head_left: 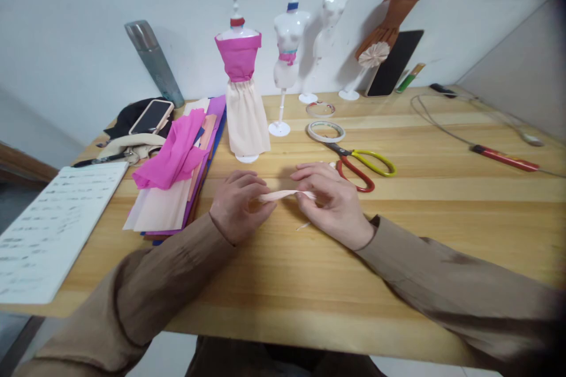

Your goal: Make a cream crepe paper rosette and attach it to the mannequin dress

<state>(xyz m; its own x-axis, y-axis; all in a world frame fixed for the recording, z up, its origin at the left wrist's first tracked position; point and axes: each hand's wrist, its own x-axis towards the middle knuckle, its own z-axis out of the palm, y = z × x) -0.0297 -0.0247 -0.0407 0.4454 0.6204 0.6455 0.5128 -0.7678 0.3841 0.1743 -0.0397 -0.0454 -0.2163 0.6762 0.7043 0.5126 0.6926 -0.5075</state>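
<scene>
My left hand [239,203] and my right hand [331,200] rest on the wooden table [283,283] and pinch a narrow cream paper strip [285,194] stretched between them, one end in each. Both hands have their fingers closed on it. Just behind the hands stands a small white mannequin [243,82] dressed in a pink top and a cream skirt. Scissors [362,165] with red and yellow handles lie right of my right hand.
A stack of coloured crepe paper [177,177] lies at left, with a printed sheet [48,224], a phone [151,116] and a metal flask [154,62]. Tape rolls [326,131], three more mannequins [287,53], a dark tablet [393,65] and a red-handled tool [504,159] stand farther back and right.
</scene>
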